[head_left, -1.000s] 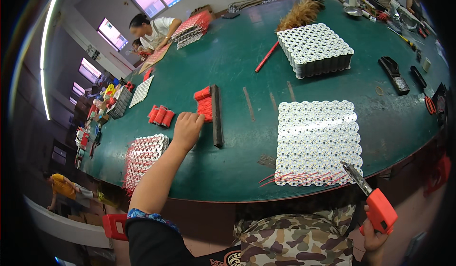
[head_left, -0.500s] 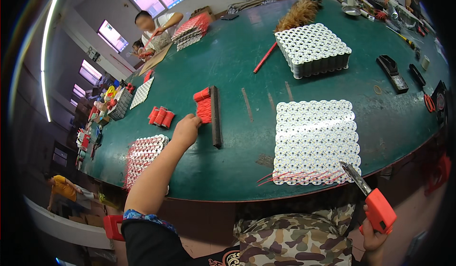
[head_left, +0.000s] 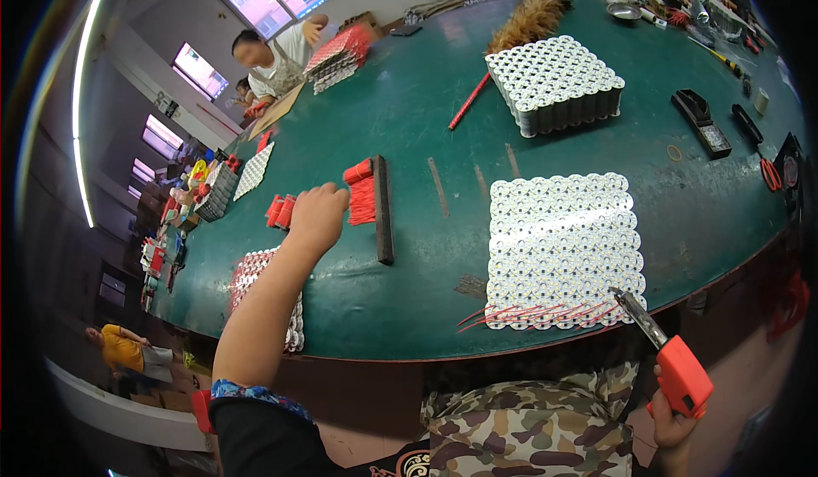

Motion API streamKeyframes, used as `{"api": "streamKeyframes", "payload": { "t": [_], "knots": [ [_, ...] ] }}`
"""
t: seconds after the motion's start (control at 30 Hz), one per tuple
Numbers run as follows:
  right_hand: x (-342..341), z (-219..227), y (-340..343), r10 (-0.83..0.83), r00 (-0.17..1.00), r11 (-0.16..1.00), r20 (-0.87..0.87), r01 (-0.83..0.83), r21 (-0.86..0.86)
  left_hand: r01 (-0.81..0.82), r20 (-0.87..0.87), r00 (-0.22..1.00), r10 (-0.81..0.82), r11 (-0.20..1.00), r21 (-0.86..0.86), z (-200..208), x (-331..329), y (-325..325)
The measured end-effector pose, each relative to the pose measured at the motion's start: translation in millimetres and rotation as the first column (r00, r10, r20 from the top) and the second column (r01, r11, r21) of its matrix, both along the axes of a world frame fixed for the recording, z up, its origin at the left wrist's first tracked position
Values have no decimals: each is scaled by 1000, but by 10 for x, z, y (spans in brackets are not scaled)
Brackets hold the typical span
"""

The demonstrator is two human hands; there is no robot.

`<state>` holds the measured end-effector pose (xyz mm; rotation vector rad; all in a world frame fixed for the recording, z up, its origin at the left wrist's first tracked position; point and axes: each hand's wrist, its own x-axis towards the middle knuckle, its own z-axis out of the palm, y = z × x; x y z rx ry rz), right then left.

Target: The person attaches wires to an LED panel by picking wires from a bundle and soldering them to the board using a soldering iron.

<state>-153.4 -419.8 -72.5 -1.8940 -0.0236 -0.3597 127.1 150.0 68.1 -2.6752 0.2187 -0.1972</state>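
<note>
The bare left hand (head_left: 319,214) has shifted upward beside the bundle of thin red wires (head_left: 363,202) on the green surface (head_left: 434,306); its grip cannot be told. The right hand (head_left: 673,426) grips the red plastic-bodied soldering iron (head_left: 683,379), tip unmoved at the white scalloped panel (head_left: 562,247), where work appears unadvanced.

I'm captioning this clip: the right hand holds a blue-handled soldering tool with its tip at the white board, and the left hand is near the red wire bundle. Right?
Not blue: the head view shows the right hand holding a red-handled soldering tool. The rest is right.
</note>
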Motion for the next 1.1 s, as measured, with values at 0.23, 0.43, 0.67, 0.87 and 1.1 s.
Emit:
{"api": "streamKeyframes", "payload": {
  "t": [0.23,0.43,0.67,0.87,1.1],
  "knots": [
    [88,166,59,153,986,988,59,-151,-31,297,-95,955,-281,919,260,-208,139,-780],
    [41,273,146,-44,991,998,-127,48,35,254,-247,954,-170,897,362,-327,247,-1018],
    [139,338,172,8,998,1000,-61,-9,-26,228,-193,962,-193,957,181,-287,164,-848],
    [139,428,255,-27,988,999,-153,33,36,243,-251,949,-190,949,201,-310,222,-848],
    [75,297,203,-29,996,998,-88,23,-60,319,32,947,-320,921,-222,-566,-37,-910]
  ]
}}
